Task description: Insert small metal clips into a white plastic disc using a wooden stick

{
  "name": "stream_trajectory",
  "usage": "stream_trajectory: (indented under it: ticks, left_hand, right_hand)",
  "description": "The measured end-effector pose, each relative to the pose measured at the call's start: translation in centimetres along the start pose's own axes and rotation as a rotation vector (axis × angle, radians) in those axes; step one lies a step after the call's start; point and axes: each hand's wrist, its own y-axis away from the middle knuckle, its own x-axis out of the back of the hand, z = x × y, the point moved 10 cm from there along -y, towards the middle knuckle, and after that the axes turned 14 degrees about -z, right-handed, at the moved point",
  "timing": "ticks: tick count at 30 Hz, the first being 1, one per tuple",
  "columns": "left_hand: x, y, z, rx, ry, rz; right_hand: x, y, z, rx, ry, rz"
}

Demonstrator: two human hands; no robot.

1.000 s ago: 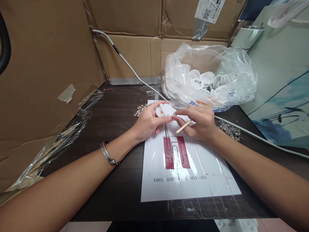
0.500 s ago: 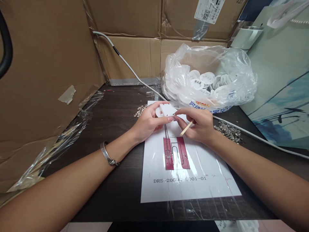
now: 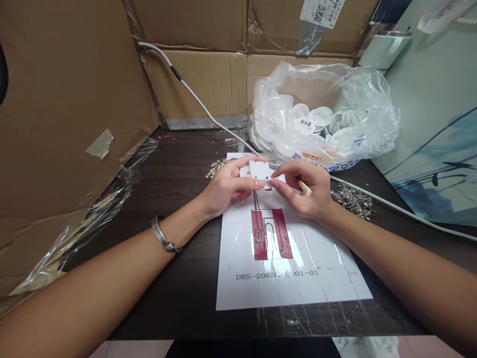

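My left hand (image 3: 229,185) is closed around a white plastic part (image 3: 260,170), with its thumb along the near side. The part has a flat block face with small dark marks or slots and a rounded edge at its left. A pale wooden stick (image 3: 304,187) is tucked in the curled fingers of my right hand (image 3: 307,189). That hand's thumb and index finger close together at the part's right edge; whether a small piece sits between them is hidden. Beneath both hands lies a printed sheet (image 3: 294,288) with a red and white diagram.
Behind the hands stands a clear plastic bag (image 3: 276,119) of white discs. Small metal pieces lie in a pile (image 3: 354,201) on the right and another pile (image 3: 217,168) on the left. A grey cable (image 3: 201,103) crosses the dark table (image 3: 179,174). Cardboard walls (image 3: 201,74) enclose the left and back.
The wooden stick has swung in my right hand, and its visible end now points to the right instead of down-left. The white part stays in my left hand, almost unmoved.
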Motion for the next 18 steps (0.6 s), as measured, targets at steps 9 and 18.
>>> stream_trajectory:
  ticks: [9, 18]
  left_hand:
    - [-0.1, -0.1, 0.2, -0.016, 0.017, 0.007]
    - [-0.4, -0.1, 0.0, -0.006, -0.011, -0.048]
  right_hand:
    - [0.3, 0.1, 0.5, -0.028, -0.001, 0.034]
    - [-0.2, -0.1, -1.2, 0.14, 0.177, -0.096]
